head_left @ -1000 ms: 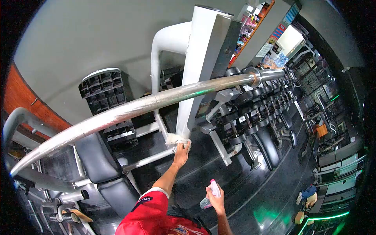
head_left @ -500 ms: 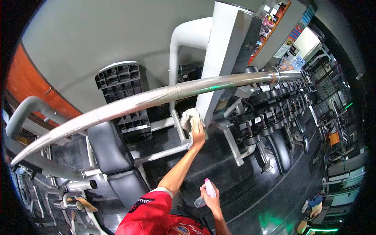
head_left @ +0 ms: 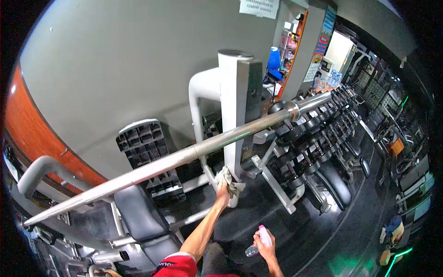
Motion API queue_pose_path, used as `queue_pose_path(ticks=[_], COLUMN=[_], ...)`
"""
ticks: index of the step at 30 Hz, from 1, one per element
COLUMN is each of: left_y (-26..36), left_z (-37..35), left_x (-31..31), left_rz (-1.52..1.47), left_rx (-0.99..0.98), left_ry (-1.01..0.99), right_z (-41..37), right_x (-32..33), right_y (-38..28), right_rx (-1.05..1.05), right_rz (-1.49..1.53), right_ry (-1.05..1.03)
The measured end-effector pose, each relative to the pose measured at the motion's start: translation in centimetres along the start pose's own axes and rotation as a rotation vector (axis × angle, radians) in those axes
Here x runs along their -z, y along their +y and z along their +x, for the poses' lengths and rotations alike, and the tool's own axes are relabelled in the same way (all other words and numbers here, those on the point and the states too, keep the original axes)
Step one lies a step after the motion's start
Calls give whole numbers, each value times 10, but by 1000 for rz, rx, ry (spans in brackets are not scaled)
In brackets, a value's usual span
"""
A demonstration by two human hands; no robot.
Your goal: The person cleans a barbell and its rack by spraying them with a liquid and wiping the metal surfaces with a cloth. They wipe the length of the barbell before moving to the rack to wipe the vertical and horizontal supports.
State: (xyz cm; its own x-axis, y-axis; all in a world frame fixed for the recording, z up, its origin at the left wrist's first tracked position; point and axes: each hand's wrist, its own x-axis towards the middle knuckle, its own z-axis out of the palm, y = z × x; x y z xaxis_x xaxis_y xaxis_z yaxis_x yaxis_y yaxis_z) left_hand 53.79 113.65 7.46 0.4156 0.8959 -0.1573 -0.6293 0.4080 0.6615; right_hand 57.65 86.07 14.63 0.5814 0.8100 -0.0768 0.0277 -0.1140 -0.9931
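Note:
My left hand [head_left: 223,193] grips a crumpled pale cloth [head_left: 227,179], pressed against the lower part of a white machine upright [head_left: 229,106]. Lower down, my right hand [head_left: 265,247] is wrapped around a small spray bottle [head_left: 252,250] with a pink top and a see-through body. Above both hands, a long silver barbell [head_left: 175,157] runs diagonally across the view, passing in front of the upright. Neither hand touches the bar.
A padded black bench [head_left: 138,212] stands at left, near a black plastic step [head_left: 146,143] leaning on the wall. Dumbbells fill a rack [head_left: 304,159] at right, beside another black bench [head_left: 333,188]. A person [head_left: 393,228] is far right.
The view has tilted up, so the upright's top and a wall sign now show. My left hand and cloth appear lower on the upright. The spray bottle stays in my right hand.

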Motion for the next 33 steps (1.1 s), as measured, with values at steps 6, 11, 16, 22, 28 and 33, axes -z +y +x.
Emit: queue_pose_path(ticks=[6, 11, 16, 22, 28, 33], left_y=[109, 142, 133, 145, 114, 101], left_z=[-78, -156, -183, -207, -239, -269], left_x=[-55, -107, -127, -165, -154, -139], left_rz=[640, 689, 796, 1014, 1056, 1379], left_rx=[-97, 60, -99, 173, -567, -622], left_ry=[-227, -362, -738, -686, -396, -570], right_z=[4, 6, -5, -20, -23, -2], right_x=[0, 8, 18, 28, 34, 36], right_y=[-60, -120, -140, -136, -138, -146], right_rx=[208, 797, 748, 564, 528, 701], right_rz=[36, -218, -306, -188, -105, -299], right_ry=[-37, -78, -220, -202, -38, -25])
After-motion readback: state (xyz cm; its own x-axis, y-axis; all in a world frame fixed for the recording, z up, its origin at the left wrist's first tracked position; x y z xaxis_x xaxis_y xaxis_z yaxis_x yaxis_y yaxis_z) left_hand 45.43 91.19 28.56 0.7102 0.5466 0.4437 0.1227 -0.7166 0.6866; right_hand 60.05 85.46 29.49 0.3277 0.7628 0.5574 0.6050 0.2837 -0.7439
